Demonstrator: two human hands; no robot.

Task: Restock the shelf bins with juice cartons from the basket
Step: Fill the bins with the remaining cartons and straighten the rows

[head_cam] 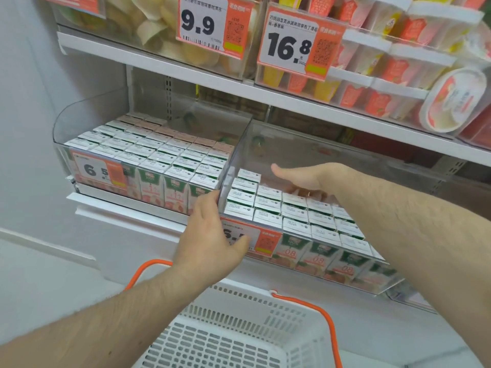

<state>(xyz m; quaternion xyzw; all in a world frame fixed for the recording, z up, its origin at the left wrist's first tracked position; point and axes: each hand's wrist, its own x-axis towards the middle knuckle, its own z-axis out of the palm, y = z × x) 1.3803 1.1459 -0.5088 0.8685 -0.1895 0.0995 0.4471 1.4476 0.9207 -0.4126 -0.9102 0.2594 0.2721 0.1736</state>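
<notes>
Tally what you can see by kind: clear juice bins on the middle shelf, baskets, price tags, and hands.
Clear juice bins: 2, left bin and right bin
White basket: 1
Price tags: 4, marked 9.9, 16.8, left bin tag, right bin tag partly covered
Hands: 2, left hand, right hand
Total: 9

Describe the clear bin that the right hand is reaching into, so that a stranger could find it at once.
Look at the lower shelf, under the 16.8 price tag. Two clear bins stand side by side there; it is the right bin, above the white basket. Unlike the left bin, its cartons read 08 and its back rows are empty.
</notes>
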